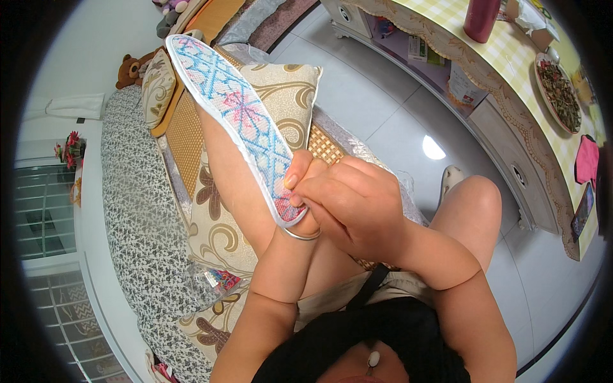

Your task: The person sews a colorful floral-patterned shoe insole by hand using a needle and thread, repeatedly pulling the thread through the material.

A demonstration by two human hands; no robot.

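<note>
A long embroidered insole with white edging and a blue and pink stitched pattern slants from the upper left toward me. My left hand, mostly hidden under its near end, holds it from below, and a silver bangle circles that wrist. Across the near end comes my right hand, closed in a pinch, its fingertips against the stitched face. Whatever is between those fingertips, if anything, is too small to make out. Below the insole lies my bare leg.
Patterned cushions and a woven seat mat surround my legs. A clear packet with bright colours lies at left. At right, a checked-cloth table bears a dark red bottle, a plate of food and a phone.
</note>
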